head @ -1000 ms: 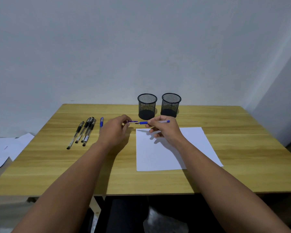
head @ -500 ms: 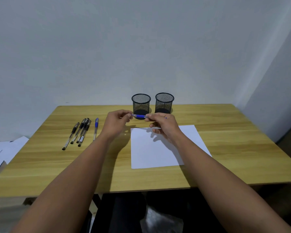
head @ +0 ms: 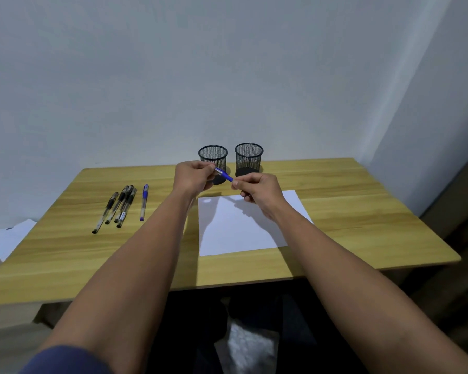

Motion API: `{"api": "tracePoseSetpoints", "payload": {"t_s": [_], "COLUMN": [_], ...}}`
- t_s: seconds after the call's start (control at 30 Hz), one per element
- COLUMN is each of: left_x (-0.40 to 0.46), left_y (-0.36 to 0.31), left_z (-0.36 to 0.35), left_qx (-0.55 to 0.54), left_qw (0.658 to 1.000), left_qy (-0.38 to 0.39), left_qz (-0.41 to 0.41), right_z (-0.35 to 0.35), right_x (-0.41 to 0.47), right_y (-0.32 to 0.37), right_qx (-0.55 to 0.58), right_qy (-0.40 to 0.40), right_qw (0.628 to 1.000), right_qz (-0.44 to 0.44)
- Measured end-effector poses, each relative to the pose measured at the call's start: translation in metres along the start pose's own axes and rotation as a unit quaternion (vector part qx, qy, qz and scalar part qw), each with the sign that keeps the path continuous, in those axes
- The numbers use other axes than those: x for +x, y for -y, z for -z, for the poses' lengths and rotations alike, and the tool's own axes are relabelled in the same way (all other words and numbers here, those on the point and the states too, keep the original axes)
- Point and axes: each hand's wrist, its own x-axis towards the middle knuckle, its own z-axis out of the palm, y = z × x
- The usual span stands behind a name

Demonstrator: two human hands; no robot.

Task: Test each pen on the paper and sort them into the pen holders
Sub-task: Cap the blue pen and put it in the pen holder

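A blue pen (head: 224, 175) is held in the air between both hands, above the far edge of the white paper (head: 243, 228). My left hand (head: 193, 178) pinches its far end and my right hand (head: 257, 188) pinches its near end; most of the pen is hidden by my fingers. Two black mesh pen holders stand at the back: the left holder (head: 213, 157) is partly behind my left hand, the right holder (head: 249, 159) stands free. Several black pens (head: 118, 207) and one more blue pen (head: 144, 202) lie on the table to the left.
The wooden table (head: 362, 217) ends at the wall behind and at a corner on the right. Loose white sheets (head: 3, 241) lie on the floor off the left edge.
Both hands have lifted the blue pen a little and drawn closer together. The pen now tilts down toward my right hand. The view has swung slightly right.
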Motion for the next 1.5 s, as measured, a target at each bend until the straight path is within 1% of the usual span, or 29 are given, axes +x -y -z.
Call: {"api": "tracePoseSetpoints", "payload": {"t_s": [0.17, 0.23, 0.33, 0.4, 0.43, 0.5, 0.57, 0.63, 0.67, 0.7, 0.77, 0.9, 1.0, 1.13, 1.2, 1.37, 1.5], "left_x": [0.002, 0.005, 0.018, 0.035, 0.044, 0.058, 0.071, 0.084, 0.091, 0.097, 0.112, 0.134, 0.142, 0.142, 0.141, 0.141, 0.137], "left_y": [-0.007, -0.015, -0.029, -0.031, -0.031, -0.027, -0.024, -0.021, -0.020, -0.018, -0.011, 0.004, 0.011, 0.015, 0.015, 0.013, 0.007], "left_z": [-0.008, -0.011, -0.025, -0.038, -0.044, -0.054, -0.064, -0.072, -0.075, -0.079, -0.085, -0.097, -0.103, -0.107, -0.108, -0.110, -0.107], "left_qx": [0.027, 0.064, 0.066, 0.087, 0.133, 0.246, 0.354, 0.471, 0.513, 0.540, 0.572, 0.626, 0.633, 0.614, 0.608, 0.617, 0.629], "left_qw": [0.999, 0.996, 0.990, 0.987, 0.981, 0.952, 0.913, 0.856, 0.830, 0.813, 0.792, 0.750, 0.747, 0.765, 0.769, 0.763, 0.755], "left_qy": [0.025, 0.058, 0.099, 0.079, 0.061, 0.041, 0.036, 0.030, 0.030, 0.034, 0.038, 0.016, 0.003, 0.019, 0.018, 0.011, 0.011], "left_qz": [-0.007, -0.032, -0.074, -0.107, -0.131, -0.177, -0.199, -0.212, -0.216, -0.215, -0.210, -0.215, -0.205, -0.193, -0.197, -0.189, -0.185], "right_z": [0.004, 0.009, 0.020, 0.029, 0.034, 0.043, 0.050, 0.053, 0.054, 0.053, 0.050, 0.043, 0.038, 0.033, 0.030, 0.027, 0.028], "right_x": [-0.004, -0.003, 0.015, 0.036, 0.047, 0.068, 0.088, 0.108, 0.118, 0.126, 0.140, 0.159, 0.163, 0.163, 0.162, 0.162, 0.158], "right_y": [0.002, 0.008, 0.022, 0.036, 0.043, 0.058, 0.072, 0.081, 0.082, 0.083, 0.081, 0.063, 0.047, 0.028, 0.023, 0.024, 0.033], "right_qx": [-0.021, -0.066, -0.154, -0.208, -0.222, -0.223, -0.213, -0.213, -0.217, -0.224, -0.236, -0.262, -0.299, -0.336, -0.345, -0.373, -0.363], "right_qy": [-0.014, 0.003, 0.040, 0.017, -0.012, -0.075, -0.120, -0.142, -0.150, -0.155, -0.162, -0.160, -0.155, -0.147, -0.151, -0.166, -0.190], "right_qw": [0.999, 0.998, 0.986, 0.976, 0.973, 0.968, 0.964, 0.958, 0.955, 0.952, 0.947, 0.944, 0.936, 0.927, 0.924, 0.910, 0.908], "right_qz": [0.020, 0.022, 0.038, 0.055, 0.064, 0.086, 0.108, 0.128, 0.137, 0.143, 0.146, 0.121, 0.098, 0.074, 0.071, 0.072, 0.088]}}
